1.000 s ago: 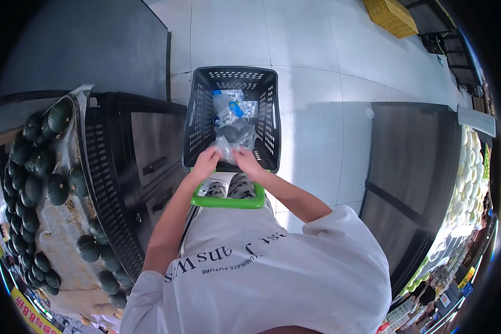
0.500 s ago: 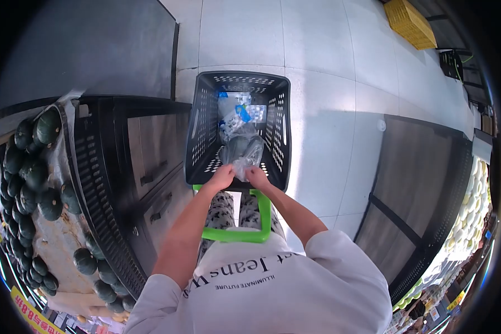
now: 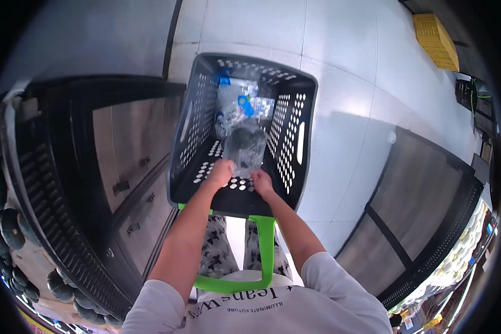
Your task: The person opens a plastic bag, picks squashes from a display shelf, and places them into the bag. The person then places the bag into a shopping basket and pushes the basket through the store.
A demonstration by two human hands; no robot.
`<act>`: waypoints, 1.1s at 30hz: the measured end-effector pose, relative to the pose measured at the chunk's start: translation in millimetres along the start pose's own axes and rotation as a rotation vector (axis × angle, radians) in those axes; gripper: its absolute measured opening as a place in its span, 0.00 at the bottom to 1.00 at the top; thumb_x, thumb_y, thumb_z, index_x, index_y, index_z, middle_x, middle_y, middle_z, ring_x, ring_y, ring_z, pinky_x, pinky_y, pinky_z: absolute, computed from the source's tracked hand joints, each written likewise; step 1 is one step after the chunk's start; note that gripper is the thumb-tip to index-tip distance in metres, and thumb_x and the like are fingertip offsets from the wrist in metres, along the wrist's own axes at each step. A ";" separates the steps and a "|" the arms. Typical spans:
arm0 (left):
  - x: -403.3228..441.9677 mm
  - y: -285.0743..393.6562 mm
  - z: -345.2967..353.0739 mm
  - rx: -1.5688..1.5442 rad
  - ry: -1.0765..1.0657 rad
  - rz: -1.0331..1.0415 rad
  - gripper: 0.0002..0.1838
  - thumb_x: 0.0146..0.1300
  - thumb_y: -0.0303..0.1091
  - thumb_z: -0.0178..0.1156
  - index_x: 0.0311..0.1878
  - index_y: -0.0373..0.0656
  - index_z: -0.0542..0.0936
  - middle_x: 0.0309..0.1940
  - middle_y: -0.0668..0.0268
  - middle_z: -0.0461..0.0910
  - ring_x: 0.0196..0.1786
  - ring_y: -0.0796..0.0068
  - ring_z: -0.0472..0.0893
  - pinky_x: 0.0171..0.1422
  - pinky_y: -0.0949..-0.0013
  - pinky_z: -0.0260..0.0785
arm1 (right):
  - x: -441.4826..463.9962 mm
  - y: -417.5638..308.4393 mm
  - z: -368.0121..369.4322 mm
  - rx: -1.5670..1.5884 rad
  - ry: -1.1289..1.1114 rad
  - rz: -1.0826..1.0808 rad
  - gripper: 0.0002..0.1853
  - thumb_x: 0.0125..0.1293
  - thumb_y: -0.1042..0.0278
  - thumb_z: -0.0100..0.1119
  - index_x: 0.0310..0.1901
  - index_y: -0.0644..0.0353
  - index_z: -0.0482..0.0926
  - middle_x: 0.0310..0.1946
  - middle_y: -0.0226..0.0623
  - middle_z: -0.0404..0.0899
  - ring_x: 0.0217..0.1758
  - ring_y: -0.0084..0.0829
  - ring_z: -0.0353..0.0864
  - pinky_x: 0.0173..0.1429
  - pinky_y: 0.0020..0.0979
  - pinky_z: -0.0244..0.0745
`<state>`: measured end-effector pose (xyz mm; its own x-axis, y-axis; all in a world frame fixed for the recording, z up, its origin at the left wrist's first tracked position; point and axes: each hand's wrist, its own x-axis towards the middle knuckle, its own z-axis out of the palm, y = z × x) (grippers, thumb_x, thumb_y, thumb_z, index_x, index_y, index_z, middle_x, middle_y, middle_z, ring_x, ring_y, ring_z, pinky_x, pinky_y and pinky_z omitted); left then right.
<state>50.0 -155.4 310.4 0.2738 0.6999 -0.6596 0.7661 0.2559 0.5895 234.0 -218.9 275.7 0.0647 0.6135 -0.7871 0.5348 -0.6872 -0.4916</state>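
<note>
A clear plastic bag [image 3: 245, 146] with something dark green in it lies in the black shopping basket [image 3: 182, 167]. My left hand [image 3: 222, 171] is closed on the bag's near left edge. On the near right edge, my right hand [image 3: 261, 181] pinches the plastic too. The contents look rounded but are blurred by the film. Beyond this bag, a clear package with blue parts [image 3: 245, 104] and other transparent wrapping rest toward the far end of the basket. The basket's green handle [image 3: 266, 245] is just in front of my body, below my forearms.
Dark display stands with wood-look panels [image 3: 133, 150] flank the basket on the left, holding dark green squashes [image 3: 11, 228]. Another stand [image 3: 412, 206] on the right carries pale produce [image 3: 456, 256]. A yellow crate [image 3: 435, 42] sits at the far right on the light tiled floor [image 3: 339, 72].
My hands and the bag have shifted deeper into the basket, away from its near rim. The view has moved closer and turned slightly, so the basket looks larger.
</note>
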 end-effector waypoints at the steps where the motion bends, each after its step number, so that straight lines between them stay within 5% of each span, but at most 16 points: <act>1: 4.5 -9.7 7.2 -0.009 -0.001 -0.006 0.07 0.54 0.24 0.51 0.32 0.36 0.78 0.34 0.49 0.78 0.44 0.48 0.76 0.52 0.53 0.68 | 1.5 6.5 1.1 -0.012 -0.009 -0.011 0.17 0.66 0.56 0.51 0.36 0.66 0.75 0.30 0.53 0.78 0.37 0.51 0.78 0.41 0.40 0.70; 7: 17.8 -39.5 32.2 -0.050 0.019 0.031 0.05 0.53 0.24 0.52 0.31 0.36 0.78 0.33 0.51 0.77 0.44 0.50 0.76 0.52 0.54 0.67 | 23.9 30.8 11.5 -0.187 -0.019 -0.127 0.16 0.66 0.58 0.50 0.34 0.66 0.73 0.29 0.54 0.77 0.38 0.54 0.77 0.41 0.44 0.70; 9: 21.9 -49.3 35.9 -0.141 0.179 0.127 0.07 0.49 0.17 0.50 0.27 0.37 0.77 0.28 0.53 0.77 0.37 0.51 0.77 0.43 0.56 0.68 | 36.5 27.5 16.4 -0.191 -0.056 -0.072 0.15 0.66 0.59 0.49 0.35 0.66 0.72 0.32 0.57 0.77 0.42 0.56 0.76 0.45 0.47 0.69; 14: 28.7 -63.6 36.1 -0.212 0.124 0.036 0.08 0.51 0.17 0.48 0.27 0.36 0.77 0.27 0.52 0.77 0.33 0.50 0.78 0.39 0.56 0.68 | 64.4 18.0 23.0 -0.275 -0.137 -0.025 0.14 0.67 0.61 0.46 0.40 0.65 0.71 0.39 0.57 0.77 0.48 0.57 0.74 0.51 0.48 0.68; 21: 30.9 -81.7 43.5 -0.156 0.083 -0.033 0.12 0.50 0.16 0.47 0.33 0.35 0.80 0.34 0.47 0.79 0.41 0.48 0.79 0.47 0.56 0.70 | 77.4 12.1 21.3 -0.434 -0.272 -0.008 0.13 0.67 0.62 0.46 0.42 0.64 0.72 0.42 0.56 0.77 0.49 0.56 0.74 0.52 0.48 0.67; 26: 31.7 -85.8 38.0 -0.162 0.091 -0.032 0.13 0.50 0.16 0.48 0.35 0.35 0.80 0.36 0.49 0.80 0.43 0.48 0.78 0.49 0.55 0.70 | 79.2 12.5 29.4 -0.488 -0.238 -0.093 0.10 0.64 0.66 0.48 0.37 0.65 0.75 0.34 0.55 0.78 0.44 0.54 0.76 0.48 0.49 0.69; 28: 29.1 -84.9 34.8 -0.140 0.115 -0.035 0.13 0.50 0.16 0.48 0.35 0.35 0.80 0.37 0.49 0.80 0.44 0.48 0.78 0.49 0.55 0.70 | 75.6 22.2 35.6 -0.430 -0.210 -0.107 0.10 0.64 0.66 0.49 0.36 0.65 0.76 0.33 0.55 0.78 0.43 0.54 0.77 0.48 0.49 0.69; 31: 13.3 -90.2 29.7 0.040 -0.120 -0.163 0.15 0.53 0.18 0.50 0.44 0.39 0.80 0.46 0.50 0.77 0.48 0.51 0.78 0.53 0.56 0.71 | 56.7 17.5 36.2 -0.351 -0.144 -0.126 0.11 0.62 0.66 0.52 0.35 0.64 0.78 0.32 0.54 0.79 0.41 0.52 0.79 0.47 0.45 0.72; 33: 2.8 -86.5 23.4 -0.019 0.027 -0.051 0.14 0.56 0.20 0.49 0.43 0.38 0.80 0.44 0.50 0.79 0.47 0.51 0.78 0.54 0.56 0.70 | 29.2 5.0 25.0 -0.218 -0.108 -0.121 0.11 0.62 0.65 0.53 0.35 0.64 0.79 0.32 0.53 0.79 0.40 0.50 0.79 0.46 0.42 0.74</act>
<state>-1.9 -191.1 246.6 0.2188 0.7037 -0.6760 0.7675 0.3036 0.5645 217.5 -214.1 240.9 -0.0945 0.6328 -0.7686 0.7031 -0.5042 -0.5015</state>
